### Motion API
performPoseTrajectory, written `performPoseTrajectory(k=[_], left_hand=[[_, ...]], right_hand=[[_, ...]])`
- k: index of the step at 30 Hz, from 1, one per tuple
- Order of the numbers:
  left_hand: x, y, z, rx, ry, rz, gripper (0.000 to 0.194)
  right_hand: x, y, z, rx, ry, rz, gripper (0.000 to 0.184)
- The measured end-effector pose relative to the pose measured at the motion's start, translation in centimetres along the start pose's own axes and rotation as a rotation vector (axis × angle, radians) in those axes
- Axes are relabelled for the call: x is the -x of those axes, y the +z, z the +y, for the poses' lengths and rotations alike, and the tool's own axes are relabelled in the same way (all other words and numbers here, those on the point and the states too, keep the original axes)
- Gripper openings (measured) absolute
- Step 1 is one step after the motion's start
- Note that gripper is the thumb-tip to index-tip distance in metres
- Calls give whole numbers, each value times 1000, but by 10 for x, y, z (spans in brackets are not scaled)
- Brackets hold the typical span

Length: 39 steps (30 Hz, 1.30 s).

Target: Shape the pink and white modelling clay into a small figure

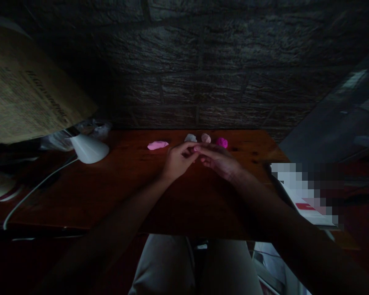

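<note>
My left hand (pixel 178 159) and my right hand (pixel 219 159) meet above the wooden table, fingertips pressed together. Both are closed in a pinch. A pinkish spot shows where the fingertips touch, but whether it is a small bit of clay or a fingertip I cannot tell. Just behind the hands lie a white lump of modelling clay (pixel 191 138), a pale pink lump (pixel 206 138) and a bright magenta lump (pixel 222 142). A longer, flattened pink piece of clay (pixel 158 145) rests to the left of my left hand.
On the left stands a lamp with a white base (pixel 89 148), its cable (pixel 38 190) running over the wooden table (pixel 117 180). A brown paper shade (pixel 33 86) hangs above it. A dark brick wall (pixel 178 86) closes the back. White printed paper (pixel 307 205) lies at the right edge.
</note>
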<state>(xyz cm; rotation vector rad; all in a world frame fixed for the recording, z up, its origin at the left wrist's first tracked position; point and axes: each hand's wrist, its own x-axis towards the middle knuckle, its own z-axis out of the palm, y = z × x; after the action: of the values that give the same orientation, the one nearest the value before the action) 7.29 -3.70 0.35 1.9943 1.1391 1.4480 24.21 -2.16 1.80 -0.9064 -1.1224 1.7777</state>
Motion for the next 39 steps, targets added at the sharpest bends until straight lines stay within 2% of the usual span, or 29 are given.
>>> performPoseTrajectory(k=[7, 12, 17, 23, 30, 36, 39], left_hand=[[0, 0, 1, 43, -33, -64, 27], [-1, 0, -2, 58, 0, -36, 36], [-1, -4, -6, 107, -26, -97, 32], [-1, -5, -4, 91, -69, -89, 21], [-4, -1, -8, 285, -171, -119, 12], [-5, -3, 0, 306, -179, -108, 38], [-5, -2, 0, 279, -142, -46, 36]], right_hand=[[-1, -4, -1, 64, -86, -22, 29], [1, -3, -3, 91, -142, -42, 33], [2, -1, -5, 134, -160, -74, 34], [3, -1, -5, 115, -125, -2, 52], [4, 0, -7, -77, -11, -97, 40], [3, -2, -10, -111, -9, -85, 29], [1, -3, -9, -108, -29, -71, 29]])
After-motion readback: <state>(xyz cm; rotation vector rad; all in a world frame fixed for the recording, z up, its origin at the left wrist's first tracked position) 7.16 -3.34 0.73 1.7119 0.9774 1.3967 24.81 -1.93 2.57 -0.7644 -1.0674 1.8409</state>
